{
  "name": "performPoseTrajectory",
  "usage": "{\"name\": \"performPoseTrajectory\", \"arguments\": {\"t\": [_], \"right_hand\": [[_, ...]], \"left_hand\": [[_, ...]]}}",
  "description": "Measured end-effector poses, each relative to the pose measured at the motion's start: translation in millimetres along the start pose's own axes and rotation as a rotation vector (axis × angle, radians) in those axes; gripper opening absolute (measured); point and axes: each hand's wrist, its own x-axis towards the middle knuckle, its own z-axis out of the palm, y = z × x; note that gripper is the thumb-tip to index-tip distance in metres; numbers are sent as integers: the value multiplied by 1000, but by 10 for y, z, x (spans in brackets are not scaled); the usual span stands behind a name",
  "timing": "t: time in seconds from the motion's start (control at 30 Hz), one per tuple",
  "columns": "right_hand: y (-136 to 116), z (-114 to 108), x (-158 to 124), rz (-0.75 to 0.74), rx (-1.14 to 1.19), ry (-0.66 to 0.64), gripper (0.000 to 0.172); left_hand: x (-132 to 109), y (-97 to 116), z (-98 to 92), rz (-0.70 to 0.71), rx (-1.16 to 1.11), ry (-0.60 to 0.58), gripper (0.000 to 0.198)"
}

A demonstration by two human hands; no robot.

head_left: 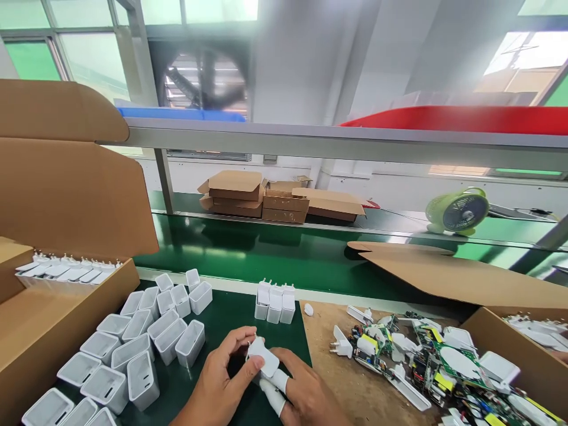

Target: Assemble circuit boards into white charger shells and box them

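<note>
While the left hand point(228, 378) and right hand point(308, 387) pinch a white piece point(265, 358) between them, near side of the table's point(233, 310) far edge, three plugs point(275, 303) stand by that edge, cups point(144, 384) sit left, and parts point(459, 362) lie heaped right.

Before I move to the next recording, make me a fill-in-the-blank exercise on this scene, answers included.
1. The left hand and right hand meet at a small part whose colour is ____.
2. The open white housings stand on the person's ____ side.
3. The heap of circuit boards and white parts lies on the person's ____ side.
4. The small fan beyond the bench has a ____ body.

Missing words: white; left; right; green.
</note>
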Motion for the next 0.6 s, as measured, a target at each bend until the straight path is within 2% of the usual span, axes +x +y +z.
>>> {"name": "performPoseTrajectory", "arguments": {"t": [0.17, 0.43, 0.5, 0.57, 0.6], "right_hand": [[-24, 11, 2, -14, -28, 69, 43], [-105, -31, 18, 101, 216, 36, 52], [-104, -27, 51, 225, 435, 56, 40], [-87, -4, 101, 446, 830, 114, 24], [-73, 13, 129, 560, 1027, 141, 26]], "left_hand": [[-44, -11, 8, 36, 54, 38, 52], [-77, 57, 24, 70, 219, 48, 43], [-80, 26, 13, 145, 206, 44, 47], [-88, -22, -4, 253, 189, 4, 68], [-93, -44, -12, 301, 190, -25, 82]]}}
